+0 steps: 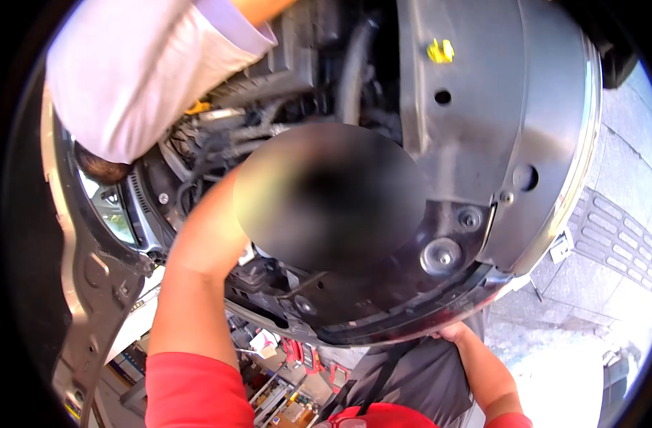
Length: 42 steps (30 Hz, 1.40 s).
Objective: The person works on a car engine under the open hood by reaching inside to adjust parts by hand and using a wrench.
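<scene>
My left forearm (208, 225) reaches into the engine bay (279, 128) of a car with its hood raised. A large blurred oval covers my left hand, so its fingers and anything in them are hidden. Low on the right, my right hand (450, 332) is at the lower edge of the car's front bumper (404, 328), close to my dark trousers. Its fingers are too small and partly hidden to make out. Between my arms lies the dark front panel (383, 292), with a round metal mount (441, 257) on it.
Another person's pale sleeve (147, 78) leans into the bay from the upper left. The raised hood (101, 285) stands at the left. A yellow clip (440, 51) sits on the grey panel (475, 121). Tools and red items (308, 357) are below; paving (618, 235) is at right.
</scene>
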{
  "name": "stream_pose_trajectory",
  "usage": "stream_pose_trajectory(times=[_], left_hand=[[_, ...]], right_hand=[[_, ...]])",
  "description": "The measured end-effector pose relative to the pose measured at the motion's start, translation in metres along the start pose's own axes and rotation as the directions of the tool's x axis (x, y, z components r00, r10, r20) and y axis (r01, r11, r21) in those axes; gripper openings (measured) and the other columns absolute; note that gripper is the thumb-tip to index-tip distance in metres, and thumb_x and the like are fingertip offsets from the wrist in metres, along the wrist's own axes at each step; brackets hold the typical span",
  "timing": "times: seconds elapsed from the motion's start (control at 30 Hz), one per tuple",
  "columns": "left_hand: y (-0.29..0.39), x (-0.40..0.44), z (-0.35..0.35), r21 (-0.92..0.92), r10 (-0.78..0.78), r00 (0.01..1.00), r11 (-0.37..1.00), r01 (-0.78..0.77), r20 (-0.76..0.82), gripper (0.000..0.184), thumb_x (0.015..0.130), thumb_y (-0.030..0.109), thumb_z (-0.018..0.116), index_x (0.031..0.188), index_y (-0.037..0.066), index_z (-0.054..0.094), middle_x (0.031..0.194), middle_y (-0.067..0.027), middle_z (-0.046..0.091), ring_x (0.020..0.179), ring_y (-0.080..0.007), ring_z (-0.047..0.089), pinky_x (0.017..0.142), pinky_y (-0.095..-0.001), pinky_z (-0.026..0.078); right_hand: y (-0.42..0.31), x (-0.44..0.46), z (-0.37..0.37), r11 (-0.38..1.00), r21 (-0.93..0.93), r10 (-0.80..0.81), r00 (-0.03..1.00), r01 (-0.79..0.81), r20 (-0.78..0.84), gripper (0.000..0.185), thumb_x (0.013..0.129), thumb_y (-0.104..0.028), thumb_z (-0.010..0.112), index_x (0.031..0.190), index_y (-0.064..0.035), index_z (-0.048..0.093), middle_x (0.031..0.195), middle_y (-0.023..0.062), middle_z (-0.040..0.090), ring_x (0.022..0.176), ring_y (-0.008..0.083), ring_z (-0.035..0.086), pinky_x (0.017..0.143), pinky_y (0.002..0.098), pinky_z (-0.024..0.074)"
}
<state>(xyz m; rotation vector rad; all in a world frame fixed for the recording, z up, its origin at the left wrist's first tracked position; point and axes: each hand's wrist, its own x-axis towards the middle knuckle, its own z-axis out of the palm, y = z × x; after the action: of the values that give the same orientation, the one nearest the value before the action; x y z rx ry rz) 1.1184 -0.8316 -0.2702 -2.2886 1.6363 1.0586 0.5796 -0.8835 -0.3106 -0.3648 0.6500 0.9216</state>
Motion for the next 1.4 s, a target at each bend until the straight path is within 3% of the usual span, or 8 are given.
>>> stream_pose_trajectory(times=[0.27, 0.33, 0.43, 0.53, 0.6, 0.67, 1.1, 1.4], left_hand=[[0.051, -0.048, -0.043, 0.126, -0.021, 1.000, 0.992, 0.022, -0.013, 0.028, 0.092, 0.025, 0.042, 0.106, 0.004, 0.055, 0.093, -0.0234, 0.060, 0.087, -0.0407, 0.057, 0.076, -0.0445, 0.046], [0.077, -0.077, -0.062, 0.168, -0.306, 0.949, 0.942, 0.289, 0.082, 0.039, 0.093, 0.034, 0.042, 0.112, 0.001, 0.052, 0.101, -0.0242, 0.058, 0.097, -0.0399, 0.054, 0.081, -0.0416, 0.044], [0.072, -0.105, -0.071, -0.134, -0.397, 0.916, 0.906, 0.401, 0.058, 0.058, 0.094, 0.044, 0.040, 0.123, -0.007, 0.045, 0.122, -0.0232, 0.051, 0.116, -0.0298, 0.049, 0.098, -0.0325, 0.035], [0.064, -0.118, -0.058, -0.600, -0.362, 0.932, 0.751, 0.276, -0.026, 0.068, 0.094, 0.049, 0.037, 0.134, -0.006, 0.035, 0.136, -0.0164, 0.042, 0.130, -0.0213, 0.034, 0.108, -0.0299, 0.021], [0.060, -0.117, -0.051, -0.599, -0.379, 0.924, 0.751, 0.279, -0.044, 0.069, 0.094, 0.054, 0.033, 0.128, -0.005, 0.043, 0.128, -0.0185, 0.049, 0.124, -0.0229, 0.042, 0.106, -0.0302, 0.027], [0.056, -0.119, -0.055, -0.738, -0.328, 0.942, 0.619, 0.269, 0.068, 0.063, 0.097, 0.043, 0.031, 0.139, -0.004, 0.027, 0.138, -0.0187, 0.039, 0.133, -0.0229, 0.029, 0.110, -0.0295, 0.016], [0.002, -0.111, -0.046, -0.661, -0.413, 0.909, 0.699, 0.275, -0.059, 0.075, 0.093, 0.057, 0.024, 0.124, -0.008, 0.045, 0.126, -0.0201, 0.050, 0.122, -0.0267, 0.044, 0.105, -0.0328, 0.030], [0.030, -0.099, -0.043, -0.612, -0.524, 0.833, 0.722, 0.324, -0.177, 0.073, 0.090, 0.063, 0.024, 0.092, -0.003, 0.054, 0.100, -0.0181, 0.062, 0.099, -0.0228, 0.058, 0.092, -0.0304, 0.042]], right_hand=[[0.029, -0.001, -0.011, 1.000, 0.023, -0.012, 0.999, 0.011, 0.043, 0.014, 0.084, -0.011, 0.053, 0.070, -0.0093, 0.054, 0.056, -0.0037, 0.041, 0.047, 0.0054, 0.033, 0.041, 0.0216, 0.0233], [0.037, 0.001, -0.010, 0.997, 0.075, 0.005, 0.999, -0.008, 0.046, 0.012, 0.083, -0.009, 0.054, 0.071, -0.0081, 0.055, 0.056, -0.0033, 0.040, 0.047, 0.0057, 0.033, 0.041, 0.0218, 0.0232], [0.064, 0.012, -0.014, 0.985, 0.172, -0.010, 0.997, -0.004, 0.082, 0.011, 0.084, -0.008, 0.054, 0.073, -0.0072, 0.054, 0.055, -0.0022, 0.040, 0.047, 0.0060, 0.034, 0.041, 0.0218, 0.0240], [0.077, 0.015, -0.008, 0.993, 0.114, 0.003, 1.000, -0.006, 0.027, 0.012, 0.084, -0.008, 0.054, 0.072, -0.0071, 0.053, 0.055, -0.0021, 0.041, 0.047, 0.0061, 0.035, 0.041, 0.0224, 0.0249], [0.077, 0.015, -0.004, 1.000, 0.030, 0.003, 1.000, -0.002, -0.026, 0.013, 0.084, -0.008, 0.054, 0.071, -0.0070, 0.053, 0.054, -0.0022, 0.041, 0.047, 0.0061, 0.035, 0.040, 0.0226, 0.0254], [0.077, 0.015, -0.002, 0.996, -0.076, -0.047, 0.998, 0.044, -0.031, 0.016, 0.084, -0.008, 0.054, 0.068, -0.0070, 0.052, 0.054, -0.0025, 0.041, 0.046, 0.0061, 0.036, 0.040, 0.0230, 0.0263], [0.068, 0.016, -0.001, 0.997, 0.064, -0.038, 0.992, 0.046, -0.117, 0.011, 0.085, -0.010, 0.054, 0.074, -0.0081, 0.055, 0.062, -0.0007, 0.047, 0.052, 0.0064, 0.039, 0.045, 0.0228, 0.0275], [0.060, 0.023, -0.006, 0.997, 0.025, -0.072, 0.993, 0.075, -0.090, 0.007, 0.084, -0.011, 0.056, 0.087, -0.0046, 0.058, 0.073, 0.0026, 0.055, 0.065, 0.0104, 0.047, 0.059, 0.0254, 0.0350]])
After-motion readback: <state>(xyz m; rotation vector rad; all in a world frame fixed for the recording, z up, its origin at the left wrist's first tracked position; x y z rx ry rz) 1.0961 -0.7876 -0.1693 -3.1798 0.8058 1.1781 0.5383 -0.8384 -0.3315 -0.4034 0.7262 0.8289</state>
